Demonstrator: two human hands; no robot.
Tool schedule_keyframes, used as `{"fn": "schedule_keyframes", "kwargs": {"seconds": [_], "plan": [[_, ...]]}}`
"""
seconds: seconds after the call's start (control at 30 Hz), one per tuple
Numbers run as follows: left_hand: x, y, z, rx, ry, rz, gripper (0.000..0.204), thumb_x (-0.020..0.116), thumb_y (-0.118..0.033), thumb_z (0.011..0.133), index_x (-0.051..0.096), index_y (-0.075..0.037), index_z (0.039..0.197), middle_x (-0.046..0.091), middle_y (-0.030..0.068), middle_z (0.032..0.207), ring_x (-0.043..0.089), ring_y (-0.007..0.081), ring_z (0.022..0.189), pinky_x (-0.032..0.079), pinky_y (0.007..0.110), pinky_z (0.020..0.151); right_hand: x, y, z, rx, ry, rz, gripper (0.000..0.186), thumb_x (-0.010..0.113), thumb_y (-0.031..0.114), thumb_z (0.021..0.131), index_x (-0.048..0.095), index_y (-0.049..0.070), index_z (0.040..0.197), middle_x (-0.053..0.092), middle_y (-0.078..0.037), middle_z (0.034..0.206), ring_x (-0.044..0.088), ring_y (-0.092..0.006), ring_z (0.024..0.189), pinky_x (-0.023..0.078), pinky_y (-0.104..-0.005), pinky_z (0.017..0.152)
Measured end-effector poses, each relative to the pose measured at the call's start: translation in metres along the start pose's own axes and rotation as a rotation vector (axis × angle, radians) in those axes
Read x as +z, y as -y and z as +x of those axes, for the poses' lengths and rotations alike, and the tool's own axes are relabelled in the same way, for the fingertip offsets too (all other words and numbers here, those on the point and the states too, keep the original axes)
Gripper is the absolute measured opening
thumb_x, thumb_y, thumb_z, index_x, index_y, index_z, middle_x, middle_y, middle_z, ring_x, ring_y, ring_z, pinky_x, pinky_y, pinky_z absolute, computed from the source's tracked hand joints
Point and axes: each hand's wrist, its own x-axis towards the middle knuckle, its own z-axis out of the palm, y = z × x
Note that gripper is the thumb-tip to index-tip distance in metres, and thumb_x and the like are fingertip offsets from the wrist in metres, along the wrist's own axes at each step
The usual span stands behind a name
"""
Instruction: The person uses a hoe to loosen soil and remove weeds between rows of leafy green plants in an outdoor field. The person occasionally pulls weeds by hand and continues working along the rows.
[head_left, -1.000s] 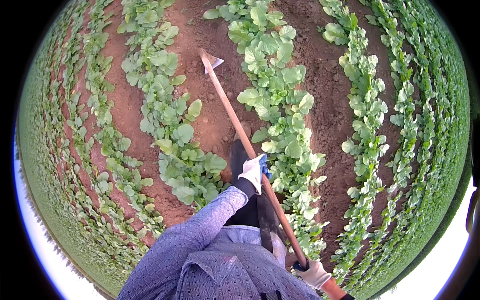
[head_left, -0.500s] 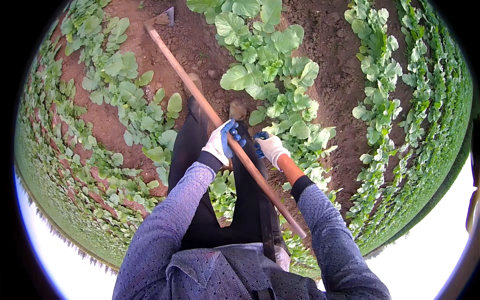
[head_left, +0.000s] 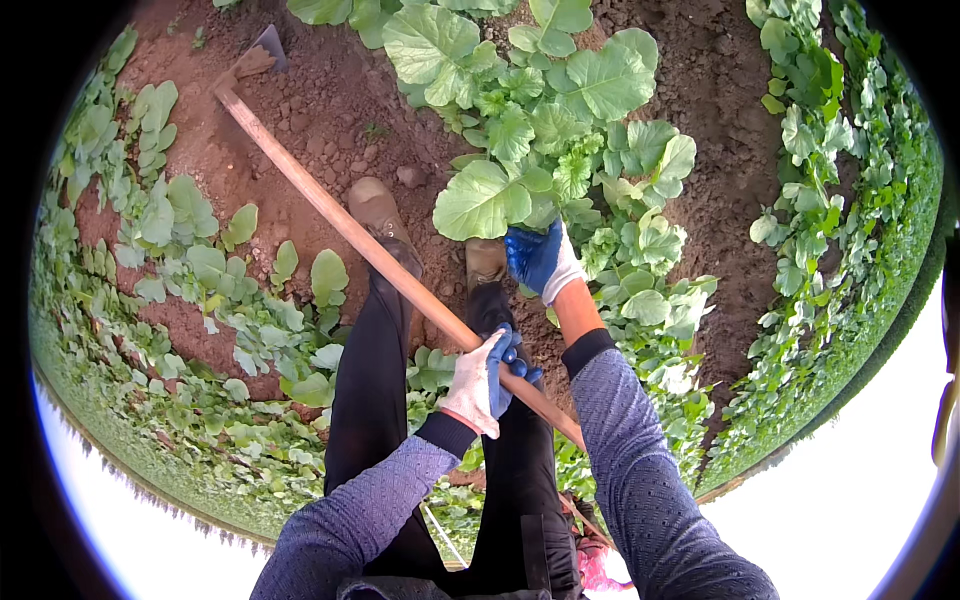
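Note:
My left hand (head_left: 480, 375), in a white-and-blue glove, grips the wooden handle of a hoe (head_left: 340, 220) angled across my legs. The hoe's metal blade (head_left: 267, 50) rests on reddish soil at the upper left. My right hand (head_left: 543, 255) reaches down beside my right boot (head_left: 484, 265) into a broad-leaved green plant (head_left: 480, 200). Its fingers are curled at the lower leaves; what they hold, if anything, is hidden. My left boot (head_left: 372, 205) stands on soil under the handle.
Leafy rows (head_left: 640, 300) run on both sides, with soil furrows (head_left: 705, 120) between them. Behind me, at the bottom edge, part of another person in pink (head_left: 600, 565) shows beside a second wooden handle (head_left: 585, 520).
My right hand has left the handle and moved forward into the plant leaves. My left hand still holds the hoe, now lower in view. The blade appears farther up-left, and the nearby plants larger.

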Motion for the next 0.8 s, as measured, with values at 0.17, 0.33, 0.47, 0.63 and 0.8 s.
{"fn": "schedule_keyframes", "kwargs": {"seconds": [0.17,0.33,0.47,0.63,0.8], "plan": [[0.027,0.004,0.000,-0.107,0.000,0.013,0.015,0.061,-0.021,0.094,0.059,-0.008,0.101,0.049,0.0014,0.076,0.053,0.0179,0.064,0.055,0.042,0.070,-0.024,0.027,0.029,-0.147,-0.144,0.081,0.023,0.054,0.034,0.094,0.056,0.012,0.086,0.056,-0.001,0.064,0.052,-0.0160,0.050,0.046,-0.0298,0.044],[0.026,0.003,-0.002,-0.043,-0.028,-0.006,0.014,0.062,-0.020,0.093,0.059,-0.007,0.098,0.049,0.0010,0.075,0.052,0.0181,0.062,0.056,0.046,0.070,-0.039,0.014,0.015,-0.256,-0.204,-0.353,0.020,0.047,0.019,0.097,0.054,0.009,0.081,0.051,-0.001,0.061,0.045,-0.0159,0.046,0.041,-0.0301,0.044],[0.025,0.001,-0.007,-0.080,0.059,-0.051,0.011,0.057,-0.018,0.096,0.059,-0.008,0.101,0.056,0.0015,0.078,0.054,0.0174,0.066,0.051,0.035,0.068,-0.009,-0.018,-0.023,-0.063,-0.274,-0.788,0.016,0.065,0.023,0.088,0.063,0.009,0.079,0.053,0.000,0.060,0.050,-0.0137,0.047,0.043,-0.0286,0.043],[0.023,0.004,-0.006,-0.053,-0.013,-0.003,0.012,0.059,-0.022,0.095,0.062,-0.010,0.095,0.054,0.0006,0.077,0.053,0.0182,0.066,0.053,0.043,0.074,0.073,-0.038,-0.045,-0.581,0.124,-2.363,0.045,0.060,0.042,0.086,0.067,-0.002,0.091,0.066,-0.021,0.079,0.065,-0.0308,0.064,0.053,-0.0357,0.066],[0.025,0.006,-0.008,0.051,0.051,-0.038,0.017,0.065,-0.017,0.091,0.065,-0.005,0.103,0.058,0.0021,0.084,0.057,0.0166,0.068,0.053,0.035,0.063,0.192,-0.019,-0.004,-0.119,-0.122,-0.769,0.061,0.050,0.058,0.091,0.060,-0.003,0.089,0.061,-0.012,0.067,0.052,-0.0211,0.045,0.049,-0.0331,0.046]]}}
